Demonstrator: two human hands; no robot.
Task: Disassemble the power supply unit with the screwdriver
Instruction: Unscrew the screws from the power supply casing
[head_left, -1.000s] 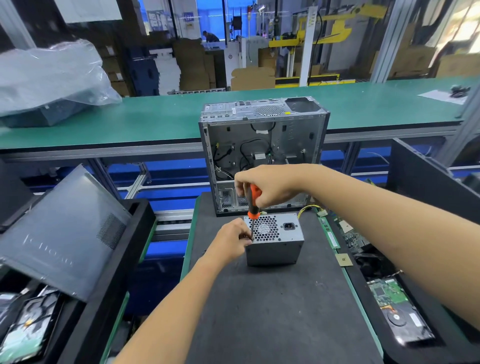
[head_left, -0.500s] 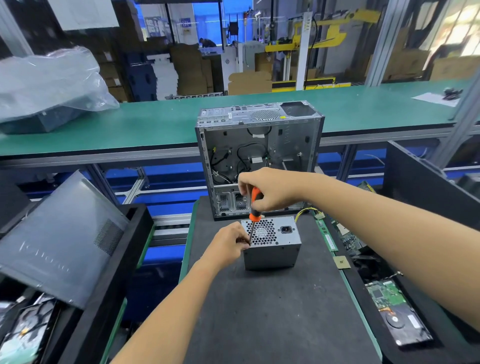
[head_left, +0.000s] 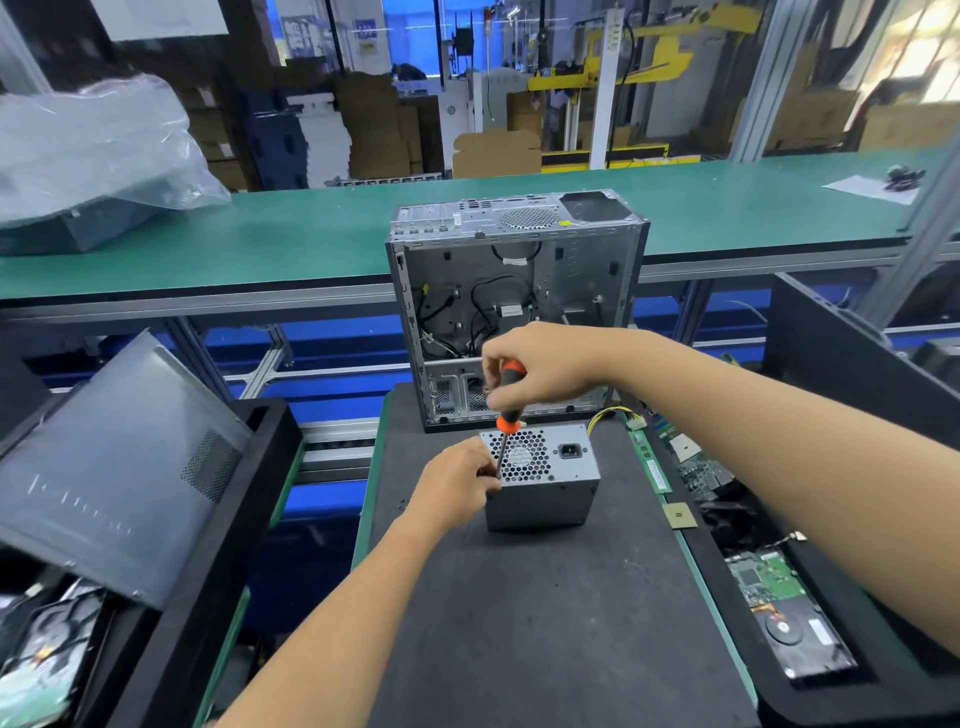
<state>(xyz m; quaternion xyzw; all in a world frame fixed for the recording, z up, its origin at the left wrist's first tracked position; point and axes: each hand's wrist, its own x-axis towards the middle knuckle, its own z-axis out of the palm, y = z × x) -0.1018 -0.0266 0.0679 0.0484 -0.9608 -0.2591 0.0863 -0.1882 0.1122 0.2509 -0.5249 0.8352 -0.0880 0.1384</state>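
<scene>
1. Little has shifted: right hand (head_left: 545, 369) still grips screwdriver (head_left: 508, 410); left hand (head_left: 460, 480) steadies power supply unit (head_left: 543, 480) on desk (head_left: 545, 623).
2. Step: loosening 1 corner screw; next, keep the tip seated.

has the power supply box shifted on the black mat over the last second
No. The power supply unit sits the same way just in front of the open computer case, left hand at its corner; only the head camera shifted.
</scene>
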